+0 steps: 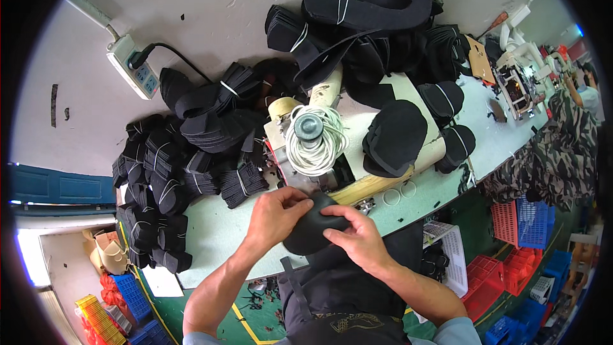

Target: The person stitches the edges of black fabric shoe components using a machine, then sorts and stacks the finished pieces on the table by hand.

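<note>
We record the worktop (pixel 217 236) as pale and smooth. At its front edge, the black piece (pixel 308 236) reads as smooth sheet with a faint sheen; we cannot tell leather from coated foam. Near the left edge, the bundles (pixel 169 191) look matt and felt-like. Between front and back edges, we note a coiled cord (pixel 313 161) in smooth white plastic. Above the back edge: power strip (pixel 132 67), hard white plastic. By the right front edge: camouflage cloth (pixel 536 160), matt, creased. Below that edge: red crate (pixel 485 287), plastic.
</note>
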Motion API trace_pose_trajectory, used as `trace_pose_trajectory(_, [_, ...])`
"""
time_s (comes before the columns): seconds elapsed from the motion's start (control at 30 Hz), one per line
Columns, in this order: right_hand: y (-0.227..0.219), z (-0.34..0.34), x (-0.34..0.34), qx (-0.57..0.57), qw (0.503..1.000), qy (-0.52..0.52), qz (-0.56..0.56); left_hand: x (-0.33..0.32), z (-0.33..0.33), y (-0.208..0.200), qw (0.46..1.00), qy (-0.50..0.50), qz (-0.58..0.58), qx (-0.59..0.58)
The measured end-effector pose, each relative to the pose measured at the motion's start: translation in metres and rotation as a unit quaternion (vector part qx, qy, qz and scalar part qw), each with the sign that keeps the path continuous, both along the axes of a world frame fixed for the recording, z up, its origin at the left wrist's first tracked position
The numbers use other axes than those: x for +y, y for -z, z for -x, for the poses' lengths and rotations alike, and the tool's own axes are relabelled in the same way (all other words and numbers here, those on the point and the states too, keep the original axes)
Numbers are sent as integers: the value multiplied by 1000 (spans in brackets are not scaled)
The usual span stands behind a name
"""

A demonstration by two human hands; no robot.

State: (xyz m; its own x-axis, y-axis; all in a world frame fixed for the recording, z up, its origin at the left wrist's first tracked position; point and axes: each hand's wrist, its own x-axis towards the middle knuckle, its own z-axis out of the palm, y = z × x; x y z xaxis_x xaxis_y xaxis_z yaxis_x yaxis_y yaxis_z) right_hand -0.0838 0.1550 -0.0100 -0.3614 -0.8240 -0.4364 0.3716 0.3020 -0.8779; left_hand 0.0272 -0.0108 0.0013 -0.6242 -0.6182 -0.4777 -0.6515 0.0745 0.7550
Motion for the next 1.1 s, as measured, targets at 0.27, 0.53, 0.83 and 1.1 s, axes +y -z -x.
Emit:
trace_pose_trajectory(0.27, [7, 8, -6, 219, 975, 42, -10, 6, 27, 15, 978, 18, 205, 42])
trace_pose_trajectory(0.53, [-35, 100, 9, 601, 749, 170, 220, 77, -41, 37, 989, 48, 117, 80])
trace_pose_trajectory(0.83, [-6, 59, 17, 623, 770, 60, 125, 111, -81, 99, 942, 147, 301, 29])
trace_pose_trajectory(1.1, [-2, 30, 6, 438, 850, -177, 231, 50, -50, 26, 988, 110, -25, 109])
